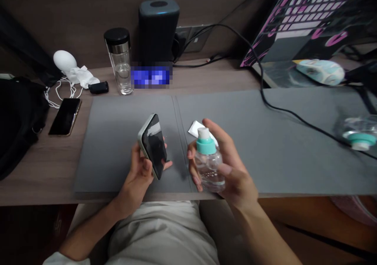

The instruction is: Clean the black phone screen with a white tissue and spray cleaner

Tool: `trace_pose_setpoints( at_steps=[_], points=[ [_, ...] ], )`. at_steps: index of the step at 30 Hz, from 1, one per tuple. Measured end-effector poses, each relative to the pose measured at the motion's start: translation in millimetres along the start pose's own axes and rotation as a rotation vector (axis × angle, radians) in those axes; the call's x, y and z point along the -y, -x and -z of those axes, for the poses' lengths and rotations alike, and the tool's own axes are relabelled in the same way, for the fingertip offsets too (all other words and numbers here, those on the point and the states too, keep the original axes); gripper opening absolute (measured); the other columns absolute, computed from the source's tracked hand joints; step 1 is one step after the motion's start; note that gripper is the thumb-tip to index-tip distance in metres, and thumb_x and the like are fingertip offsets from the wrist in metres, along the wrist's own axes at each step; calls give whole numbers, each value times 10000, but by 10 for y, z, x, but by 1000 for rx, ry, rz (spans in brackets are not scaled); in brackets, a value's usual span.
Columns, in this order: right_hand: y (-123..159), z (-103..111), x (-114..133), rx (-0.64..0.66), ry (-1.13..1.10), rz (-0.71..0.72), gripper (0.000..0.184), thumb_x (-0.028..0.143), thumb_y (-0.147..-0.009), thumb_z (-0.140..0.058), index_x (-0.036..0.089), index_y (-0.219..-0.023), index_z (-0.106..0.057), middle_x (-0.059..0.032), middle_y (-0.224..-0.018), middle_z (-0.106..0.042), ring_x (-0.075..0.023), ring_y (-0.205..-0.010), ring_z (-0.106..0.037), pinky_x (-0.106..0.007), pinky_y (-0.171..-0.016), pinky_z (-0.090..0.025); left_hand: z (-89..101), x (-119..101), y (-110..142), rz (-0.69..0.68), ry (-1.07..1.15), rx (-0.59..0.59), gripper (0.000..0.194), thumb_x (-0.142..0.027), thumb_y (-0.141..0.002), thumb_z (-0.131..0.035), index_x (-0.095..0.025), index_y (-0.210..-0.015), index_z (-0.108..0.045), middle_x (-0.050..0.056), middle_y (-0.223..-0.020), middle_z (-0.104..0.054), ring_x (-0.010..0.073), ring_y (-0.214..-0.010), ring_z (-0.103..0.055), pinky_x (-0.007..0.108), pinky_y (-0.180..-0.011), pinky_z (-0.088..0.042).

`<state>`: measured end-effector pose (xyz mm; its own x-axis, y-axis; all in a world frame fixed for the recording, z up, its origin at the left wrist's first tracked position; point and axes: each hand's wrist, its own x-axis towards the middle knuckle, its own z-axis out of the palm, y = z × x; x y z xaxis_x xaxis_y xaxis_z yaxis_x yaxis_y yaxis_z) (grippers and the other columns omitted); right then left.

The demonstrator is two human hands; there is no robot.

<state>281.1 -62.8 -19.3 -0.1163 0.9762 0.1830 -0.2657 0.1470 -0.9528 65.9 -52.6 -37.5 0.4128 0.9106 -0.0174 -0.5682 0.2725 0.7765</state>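
My left hand (138,174) grips a smartphone (156,149) by its lower side, tilted up above the grey desk mat (118,112). Its dark screen faces right, toward a small clear spray bottle (209,172) with a turquoise collar and white top. That bottle stands nearly upright in my right hand (235,170), whose fingers wrap round its body while the index finger reaches up beside the white top. Phone and bottle are apart. Partly hidden behind the bottle, a small white packet (194,128) lies on the mat.
A second phone (65,116) lies at the left, near a black bag (19,123). Behind the mat stand a glass tumbler (122,70) and a dark cylinder-like device (159,29). A black cable (282,108) crosses the mat's right side toward another turquoise-collared bottle (361,133). A mouse (321,70) sits far right.
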Motion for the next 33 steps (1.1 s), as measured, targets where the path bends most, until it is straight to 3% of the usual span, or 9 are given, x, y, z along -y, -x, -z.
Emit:
trace_pose_setpoints(
  at_steps=[4, 7, 13, 19, 26, 33],
  points=[
    [38, -53, -72, -98, 657, 293, 576, 323, -1016, -570, 363, -1578, -455, -71, -1138, -695, -177, -705, -659, -335, -581, -597, 1, -6, 28, -17, -79, 17, 418, -452, -1102, -569, -457, -1517, -518, 12, -1621, -525, 280, -1469, -552, 560, -1214, -489],
    [18, -134, -123, -89, 876, 448, 676, 203, -946, -621, 331, -1584, -438, -73, -1160, -713, -203, -843, -692, -314, -626, -602, -10, -28, 30, -13, -141, 7, 453, -464, -1086, -601, -418, -1525, -499, 36, -1592, -535, 278, -1437, -571, 535, -1202, -506],
    [-35, -256, -241, -112, 1031, 599, 647, 169, -913, -627, 313, -1520, -458, -41, -1068, -735, -180, -834, -733, -257, -555, -579, 16, -19, 39, -27, -210, 20, 559, -483, -1064, -641, -376, -1569, -427, 71, -1612, -496, 275, -1490, -509, 482, -1251, -440],
    [-14, -291, -280, -117, 1061, 627, 549, 173, -921, -606, 317, -1438, -494, -33, -1033, -744, -163, -792, -765, -246, -570, -600, 1, -33, 49, -45, -262, 50, 512, -456, -1070, -638, -402, -1548, -462, 46, -1534, -544, 218, -1366, -576, 421, -1216, -463],
    [-34, -278, -300, -129, 1039, 636, 553, 158, -933, -602, 313, -1447, -470, -31, -1031, -744, -158, -785, -783, -240, -582, -612, -9, -41, 27, -75, -263, 103, 459, -414, -1087, -619, -441, -1523, -478, 1, -1547, -518, 154, -1377, -547, 341, -1242, -434],
    [-36, -282, -299, -156, 1006, 618, 499, 151, -918, -613, 310, -1380, -508, -21, -1013, -739, -157, -763, -771, -234, -559, -589, 7, -30, 37, -80, -268, 89, 500, -410, -1088, -616, -403, -1557, -443, 32, -1550, -517, 187, -1417, -531, 412, -1284, -392]
  ],
)
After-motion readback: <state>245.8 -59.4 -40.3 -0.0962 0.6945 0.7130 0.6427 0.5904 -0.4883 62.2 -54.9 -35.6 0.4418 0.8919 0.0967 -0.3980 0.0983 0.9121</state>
